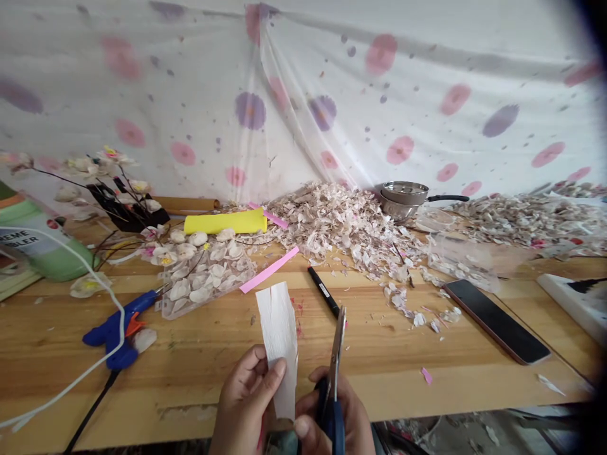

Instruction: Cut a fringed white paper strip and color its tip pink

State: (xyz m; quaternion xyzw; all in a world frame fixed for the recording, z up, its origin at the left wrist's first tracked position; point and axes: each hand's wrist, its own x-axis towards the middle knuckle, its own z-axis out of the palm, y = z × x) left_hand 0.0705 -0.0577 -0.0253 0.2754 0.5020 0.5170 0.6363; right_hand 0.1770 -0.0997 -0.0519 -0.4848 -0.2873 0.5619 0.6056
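My left hand point(246, 404) pinches a white strip of crepe paper point(279, 335) and holds it upright, with a short slit at its top edge. My right hand point(332, 417) grips blue-handled scissors point(336, 373), blades pointing up just right of the strip and apart from it. Both hands are at the near edge of a wooden table point(393, 366).
A black marker point(325, 292), pink paper strips point(268, 270) and a blue glue gun point(118, 328) lie on the table. A phone point(496, 321) rests at the right. Paper petal heaps point(341, 227), a yellow roll point(225, 222) and metal bowls point(404, 197) stand behind.
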